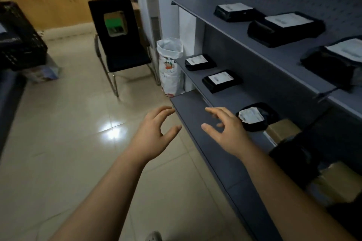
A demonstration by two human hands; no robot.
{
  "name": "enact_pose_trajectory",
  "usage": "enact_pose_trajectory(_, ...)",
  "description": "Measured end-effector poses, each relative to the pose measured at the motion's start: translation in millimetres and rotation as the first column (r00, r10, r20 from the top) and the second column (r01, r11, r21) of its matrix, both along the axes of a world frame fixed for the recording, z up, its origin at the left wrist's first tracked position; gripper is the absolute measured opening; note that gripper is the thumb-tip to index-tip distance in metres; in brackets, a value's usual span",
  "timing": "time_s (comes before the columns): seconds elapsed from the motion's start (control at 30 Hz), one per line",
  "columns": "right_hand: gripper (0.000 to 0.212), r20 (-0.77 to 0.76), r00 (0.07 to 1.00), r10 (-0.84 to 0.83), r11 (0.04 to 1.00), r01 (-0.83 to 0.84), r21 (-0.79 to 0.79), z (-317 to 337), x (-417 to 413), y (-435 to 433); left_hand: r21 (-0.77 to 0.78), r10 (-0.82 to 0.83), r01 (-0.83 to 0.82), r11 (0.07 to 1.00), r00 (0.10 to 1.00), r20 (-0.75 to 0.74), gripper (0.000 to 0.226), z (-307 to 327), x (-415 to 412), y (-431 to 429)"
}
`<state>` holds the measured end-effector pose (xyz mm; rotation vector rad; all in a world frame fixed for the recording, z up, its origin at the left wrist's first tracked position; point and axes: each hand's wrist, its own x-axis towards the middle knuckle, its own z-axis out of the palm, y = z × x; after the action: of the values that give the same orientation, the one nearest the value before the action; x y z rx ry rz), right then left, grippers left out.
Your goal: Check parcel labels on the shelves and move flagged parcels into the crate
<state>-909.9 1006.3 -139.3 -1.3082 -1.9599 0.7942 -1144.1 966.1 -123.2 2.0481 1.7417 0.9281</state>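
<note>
Head view took in a room with a glossy beige tiled floor point(64, 123) and a grey metal shelving unit point(225, 164) running along the right side, three tiers visible. Top tier carried three black plastic-wrapped parcels with white labels point(285, 28); middle tier two more black labelled parcels point(221, 80); lowest tier one black parcel with a crumpled white label point(254, 116), just beside a brown cardboard box point(282, 129), with further dark and brown packages nearer the camera, blurred. Black lattice plastic crate point(19, 39) sat at far left, well apart from the shelves. Black chair with a cut-out back point(119, 41) stood mid-room; white printed sack point(170, 66) stood upright against the shelf's far end. Wooden cabinets point(64, 4) lined the back wall. Left hand point(154, 133) was held over the floor beside the lowest shelf edge, grip released, fingers spread, empty. Right hand point(228, 130) was held over the lowest shelf, near the crumpled-label parcel but apart from it, grip likewise released.
</note>
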Motion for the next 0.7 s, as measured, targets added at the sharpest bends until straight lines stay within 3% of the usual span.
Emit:
enact_pose_trajectory(0.17,0.048,0.023,0.968,-0.248,0.957,0.249,-0.151,-25,6,34,-0.077,-0.267,0.265,0.961,0.963,-0.026,0.047,-19,-6,103)
enact_pose_trajectory(0.4,0.052,0.089,0.785,-0.613,0.747,0.612,-0.261,-59,59,46,-0.170,-0.559,0.551,0.817,0.829,0.001,0.046,-58,55,204)
enact_pose_trajectory(0.7,0.046,0.073,0.600,-0.796,0.531,0.751,-0.393,-158,95,102,-0.337,-0.715,0.671,0.661,0.699,-0.010,0.043,-146,138,302)
